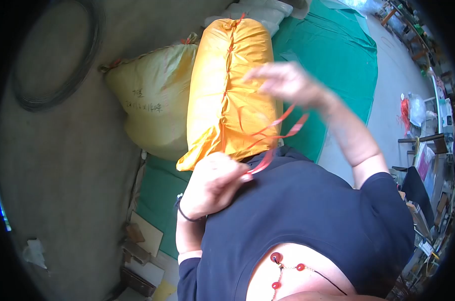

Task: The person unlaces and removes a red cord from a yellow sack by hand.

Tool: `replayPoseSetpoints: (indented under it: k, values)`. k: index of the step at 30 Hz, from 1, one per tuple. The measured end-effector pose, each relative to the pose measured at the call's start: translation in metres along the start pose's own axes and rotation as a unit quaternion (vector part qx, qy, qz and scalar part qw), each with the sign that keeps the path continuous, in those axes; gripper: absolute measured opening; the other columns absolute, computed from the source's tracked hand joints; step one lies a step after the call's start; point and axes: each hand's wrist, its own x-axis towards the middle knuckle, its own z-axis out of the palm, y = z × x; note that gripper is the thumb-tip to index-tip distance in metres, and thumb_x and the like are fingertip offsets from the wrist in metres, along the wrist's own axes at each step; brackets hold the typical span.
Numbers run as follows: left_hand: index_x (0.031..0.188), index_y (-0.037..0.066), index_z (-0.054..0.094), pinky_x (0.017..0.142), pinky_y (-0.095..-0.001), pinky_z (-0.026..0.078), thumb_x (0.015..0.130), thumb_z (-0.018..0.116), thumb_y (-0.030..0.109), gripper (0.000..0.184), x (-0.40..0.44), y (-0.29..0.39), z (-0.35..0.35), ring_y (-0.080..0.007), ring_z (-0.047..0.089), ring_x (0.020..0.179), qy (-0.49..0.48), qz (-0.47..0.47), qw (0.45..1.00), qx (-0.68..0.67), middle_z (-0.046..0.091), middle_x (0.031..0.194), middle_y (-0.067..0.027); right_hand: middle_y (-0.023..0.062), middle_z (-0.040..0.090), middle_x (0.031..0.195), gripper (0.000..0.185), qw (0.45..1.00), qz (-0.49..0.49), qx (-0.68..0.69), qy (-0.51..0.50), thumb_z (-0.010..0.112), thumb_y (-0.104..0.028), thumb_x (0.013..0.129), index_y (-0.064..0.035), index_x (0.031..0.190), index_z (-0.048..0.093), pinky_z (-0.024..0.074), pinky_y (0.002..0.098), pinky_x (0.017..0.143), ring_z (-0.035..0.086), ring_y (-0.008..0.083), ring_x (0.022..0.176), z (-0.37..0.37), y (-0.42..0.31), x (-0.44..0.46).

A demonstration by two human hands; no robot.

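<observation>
Head view: left hand (216,181) pinches red ribbon (265,162).
Orange sack (206,100) beyond its fingers, perhaps for easy reach; right hand (290,86) blurred, grip unclear.

Open room over green sheet (338,45), yellowish sack (159,100) blocking left of orange sack (252,45), red ribbon (293,130) across near end

From my end I count two hands, one left hand (215,183) and one right hand (287,84). I have two sacks: one orange sack (207,90) and one pale yellow sack (159,103). I also see one wire coil (36,106), one wristband (185,214) and three red beads (300,267). Strands of red ribbon (293,131) blur too much for me to number.
</observation>
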Motion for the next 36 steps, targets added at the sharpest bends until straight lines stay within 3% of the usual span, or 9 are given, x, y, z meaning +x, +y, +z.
replayPoseSetpoints:
  k: [5,10,14,17,23,28,29,33,36]
  values:
    - [0.096,0.005,0.067,0.07,-0.0357,0.05,0.077,0.074,0.019,0.025,0.002,-0.014,0.002,-0.0253,0.065,0.074,0.053,0.025,0.998,0.036,0.066,0.077,-0.0069,0.001,0.057,0.076,0.034,0.915,0.247,0.156,-0.277,0.052,-0.033,0.098,-0.003,0.085,0.063,0.0412,0.0289,0.062,0.047,0.0096,0.065,0.091,0.009,-0.017]
    - [0.139,0.003,0.04,0.101,-0.0423,0.042,0.055,0.081,0.057,0.107,-0.067,-0.057,-0.009,-0.0383,0.041,0.13,0.147,-0.28,0.92,0.232,0.035,0.144,-0.0239,-0.0021,0.049,0.061,0.041,0.96,0.253,0.07,-0.101,0.054,-0.034,0.096,-0.0044,0.068,0.055,0.037,0.0282,0.053,0.042,0.0068,0.057,0.057,0.041,-0.066]
    - [0.112,0.005,0.061,0.071,-0.0368,0.051,0.07,0.078,0.022,0.048,-0.087,-0.069,0.017,-0.0322,0.064,0.083,0.096,-0.353,0.915,0.169,0.064,0.089,-0.0158,0.0006,0.059,0.063,0.034,0.956,0.288,-0.004,-0.054,0.058,-0.03,0.094,-0.0019,0.075,0.064,0.0443,0.0256,0.055,0.054,0.0071,0.059,0.022,0.068,-0.097]
    - [0.085,0.0,0.065,0.055,-0.0296,0.044,0.076,0.066,-0.005,0.011,-0.089,-0.036,0.027,-0.0248,0.056,0.058,0.146,-0.206,0.955,0.157,0.055,0.065,-0.0123,0.0043,0.063,0.074,0.02,0.811,0.176,-0.525,0.188,0.065,-0.016,0.085,-0.0075,0.103,0.067,0.0466,0.0253,0.059,0.055,0.0079,0.059,0.017,0.059,-0.107]
    - [0.086,0.001,0.063,0.055,-0.031,0.043,0.074,0.068,-0.004,0.014,-0.077,-0.037,0.023,-0.0239,0.053,0.057,0.143,-0.171,0.968,0.114,0.052,0.066,-0.0112,-0.0063,0.049,0.07,0.04,0.98,0.036,0.194,-0.018,0.067,-0.008,0.087,-0.0069,0.124,0.054,0.0415,0.0231,0.059,0.046,0.0026,0.064,0.126,-0.007,-0.058]
    - [0.091,0.0,0.065,0.066,-0.0283,0.049,0.075,0.07,-0.002,0.018,-0.102,-0.073,0.03,-0.0184,0.064,0.074,0.166,-0.194,0.963,-0.082,0.065,0.082,-0.0109,0.0032,0.067,0.091,0.04,0.998,-0.043,0.012,-0.046,0.062,-0.007,0.089,-0.0024,0.128,0.053,0.0491,0.0256,0.077,0.06,0.0083,0.087,0.194,0.053,-0.045]
    - [0.115,0.0,0.059,0.088,-0.0311,0.047,0.074,0.078,0.011,0.047,-0.128,-0.103,0.042,-0.0189,0.06,0.1,0.233,-0.188,0.904,-0.305,0.062,0.111,-0.014,0.0034,0.068,0.096,0.035,0.992,-0.018,0.12,-0.022,0.059,-0.006,0.091,-0.001,0.125,0.055,0.0491,0.0257,0.078,0.06,0.0072,0.09,0.196,0.059,-0.044]
    - [0.149,0.004,0.013,0.114,-0.0502,0.012,0.047,0.088,0.052,0.135,-0.149,-0.134,0.064,-0.0328,0.016,0.143,0.167,-0.238,0.95,0.115,0.015,0.154,-0.021,0.001,0.068,0.098,0.02,0.952,0.064,0.298,0.031,0.049,0.002,0.094,0.0046,0.108,0.063,0.0488,0.0251,0.081,0.056,0.0041,0.094,0.202,0.048,-0.048]
    - [0.147,-0.001,0.013,0.114,-0.0527,0.009,0.047,0.084,0.053,0.134,-0.111,-0.147,0.121,-0.0361,0.012,0.143,0.135,-0.182,0.968,0.109,0.013,0.153,-0.0236,0.0088,0.069,0.089,0.011,0.976,0.065,0.206,-0.005,0.055,-0.004,0.089,-0.0006,0.096,0.064,0.0489,0.0288,0.077,0.062,0.0099,0.087,0.214,0.051,-0.045]
